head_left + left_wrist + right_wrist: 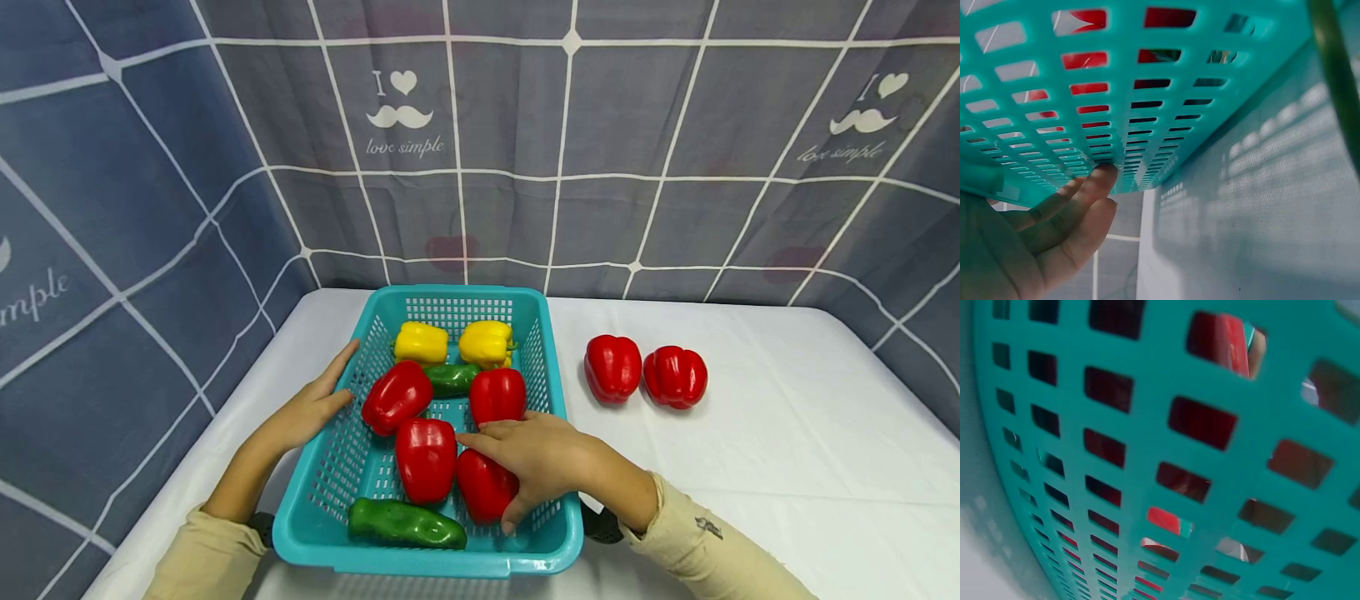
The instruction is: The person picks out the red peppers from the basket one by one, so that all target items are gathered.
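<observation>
A teal mesh basket on a white table holds several bell peppers, red, yellow and green. My right hand reaches into it from the right. Its fingers lie over a red pepper at the front right and its thumb curls down beside that pepper. My left hand rests flat against the outside of the basket's left wall, fingers straight. The left wrist view shows those fingers touching the mesh. The right wrist view is filled by the basket wall, with red showing through its holes.
Two red peppers lie side by side on the white tablecloth to the right of the basket. A grey-blue checked curtain closes off the back and both sides of the table.
</observation>
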### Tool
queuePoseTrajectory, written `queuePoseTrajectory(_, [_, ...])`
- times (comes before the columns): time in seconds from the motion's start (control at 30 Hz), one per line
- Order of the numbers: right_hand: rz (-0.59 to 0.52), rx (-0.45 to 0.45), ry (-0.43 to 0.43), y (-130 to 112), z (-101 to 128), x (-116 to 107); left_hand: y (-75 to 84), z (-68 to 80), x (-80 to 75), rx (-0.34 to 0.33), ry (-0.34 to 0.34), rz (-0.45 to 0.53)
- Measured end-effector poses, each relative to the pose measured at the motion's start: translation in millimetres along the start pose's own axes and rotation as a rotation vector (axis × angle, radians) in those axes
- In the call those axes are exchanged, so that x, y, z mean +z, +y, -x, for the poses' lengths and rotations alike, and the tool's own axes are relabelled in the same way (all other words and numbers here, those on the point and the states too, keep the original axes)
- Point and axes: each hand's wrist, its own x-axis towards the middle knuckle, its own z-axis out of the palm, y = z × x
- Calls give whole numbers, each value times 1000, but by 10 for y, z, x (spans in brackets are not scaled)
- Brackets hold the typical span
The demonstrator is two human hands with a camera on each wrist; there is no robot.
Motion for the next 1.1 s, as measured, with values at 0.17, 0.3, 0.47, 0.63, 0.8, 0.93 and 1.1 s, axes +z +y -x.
queuePoseTrajectory(0.17, [-5,-20,32,9,13,-3,9,-2,2,5,4,-4])
queuePoseTrajectory(0.3, [10,-31,53,19,19,7,17,-3,-1,2,0,1])
queuePoseTrajectory(0.47, [24,-39,81,25,19,23,9,-1,3,-2,-1,4])
queuePoseTrajectory(0.63, [3,-34,109,31,14,31,-6,-2,0,-2,-4,14])
queuePoseTrajectory(0.8, [-15,-38,114,32,13,24,-1,-1,-4,3,1,5])
queuePoseTrajectory(0.93, [-53,-45,122,41,23,16,13,3,-8,25,7,-7])
queuePoseTrajectory(1.1, [-102,-68,141,64,48,18,13,1,-3,17,-1,2])
